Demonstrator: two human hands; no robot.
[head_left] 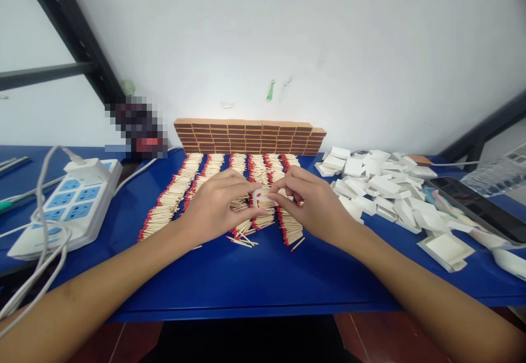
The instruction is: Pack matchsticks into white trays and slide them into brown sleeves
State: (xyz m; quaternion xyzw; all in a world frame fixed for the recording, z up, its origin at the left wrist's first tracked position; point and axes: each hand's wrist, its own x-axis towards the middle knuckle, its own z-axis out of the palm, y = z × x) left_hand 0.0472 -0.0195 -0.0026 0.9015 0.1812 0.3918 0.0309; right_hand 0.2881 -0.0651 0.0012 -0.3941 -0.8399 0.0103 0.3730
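Above the middle of the blue table [263,281], my left hand [217,204] grips a small white tray [259,198] between thumb and fingers. My right hand [314,201] is closed at the tray's right side, its fingertips pinched at a few red-headed matches [263,192] inside it. How many it holds is hidden by the fingers. Beneath and around both hands lie several rows of red-tipped matches [175,190], running from the back toward me. A few loose matches [242,240] lie at the near end of the rows.
Brown matchboxes [250,137] are stacked in a low wall behind the rows. White empty trays [382,182] form a heap on the right, beside a dark phone [480,206]. At the left are a white power strip [78,206] and looping white cables [41,198].
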